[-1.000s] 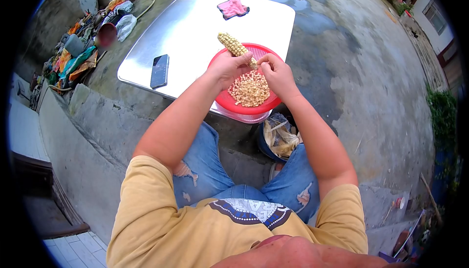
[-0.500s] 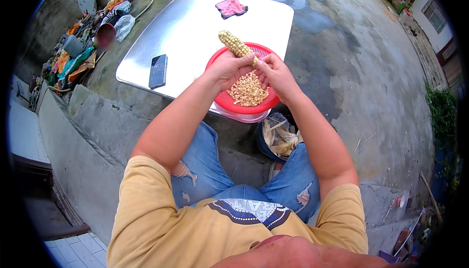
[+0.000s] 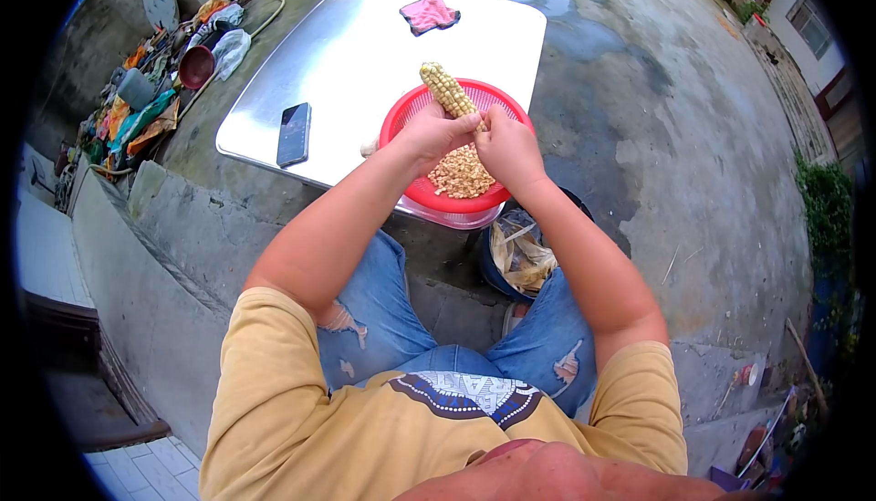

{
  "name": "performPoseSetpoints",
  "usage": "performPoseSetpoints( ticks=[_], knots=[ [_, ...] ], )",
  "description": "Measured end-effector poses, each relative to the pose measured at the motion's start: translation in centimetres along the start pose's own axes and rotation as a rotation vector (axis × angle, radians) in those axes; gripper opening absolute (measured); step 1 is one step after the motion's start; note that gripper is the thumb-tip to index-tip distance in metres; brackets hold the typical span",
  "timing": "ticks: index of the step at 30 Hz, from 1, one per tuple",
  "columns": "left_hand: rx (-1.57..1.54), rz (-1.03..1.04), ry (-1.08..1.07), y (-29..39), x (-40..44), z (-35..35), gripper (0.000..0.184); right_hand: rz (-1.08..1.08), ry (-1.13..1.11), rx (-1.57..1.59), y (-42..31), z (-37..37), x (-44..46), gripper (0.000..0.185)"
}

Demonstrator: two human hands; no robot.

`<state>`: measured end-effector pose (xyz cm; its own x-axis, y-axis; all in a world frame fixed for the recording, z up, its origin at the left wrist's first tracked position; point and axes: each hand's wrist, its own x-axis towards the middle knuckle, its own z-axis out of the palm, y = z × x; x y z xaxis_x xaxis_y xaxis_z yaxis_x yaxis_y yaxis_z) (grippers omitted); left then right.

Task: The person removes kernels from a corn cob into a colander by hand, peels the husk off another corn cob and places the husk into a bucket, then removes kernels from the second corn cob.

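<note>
Holding side: the left hand [image 3: 442,133], its grip closed around the near half of a corn cob [image 3: 445,88], thumb laid along it.
Right hand [image 3: 508,145]: curled in against the near end of the corn cob, close beside the left thumb; its fingertips are hidden, so I cannot tell how far that grip closes.
Corn cob: pale yellow, tilted, far end pointing away and to the left, held above the red basket [image 3: 456,203].
Red basket: round, mesh-walled, at the near right corner of the shiny bench [image 3: 342,54]; a pale pink rim [image 3: 467,221] shows beneath it.
Kernels [image 3: 462,173]: a loose pale heap in the near part of the red basket, below the hands.
Phone [image 3: 294,135]: dark screen up, near left on the bench, well apart from the red basket.
Pink cloth [image 3: 429,13]: dark-edged, crumpled, at the far side of the bench.
Tub [image 3: 494,277]: dark blue, below the near right corner of the bench, with dry husks [image 3: 527,268] inside.
Floor [image 3: 712,182]: grey, with wet-looking patches on the far side.
</note>
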<state>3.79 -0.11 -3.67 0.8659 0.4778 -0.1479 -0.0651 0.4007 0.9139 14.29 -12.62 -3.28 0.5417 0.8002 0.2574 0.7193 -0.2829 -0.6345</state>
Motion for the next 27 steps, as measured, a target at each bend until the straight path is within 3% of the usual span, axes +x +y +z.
performPoseSetpoints(
  ticks=[10, 19, 27],
  knots=[
    [-0.010, -0.056, -0.044, 1.6, -0.4, -0.7, 0.028, -0.091, -0.047, 0.219, 0.9, -1.6, 0.4, 0.019],
    [0.083, 0.006, -0.035, 1.1, -0.5, -0.1, 0.036, -0.132, 0.004, 0.006, 0.2, -1.2, 0.2, 0.020],
    [0.058, -0.022, -0.068, 1.2, -0.5, -0.4, 0.035, -0.160, 0.016, 0.105, 1.1, -0.7, 0.4, 0.018]
  ],
)
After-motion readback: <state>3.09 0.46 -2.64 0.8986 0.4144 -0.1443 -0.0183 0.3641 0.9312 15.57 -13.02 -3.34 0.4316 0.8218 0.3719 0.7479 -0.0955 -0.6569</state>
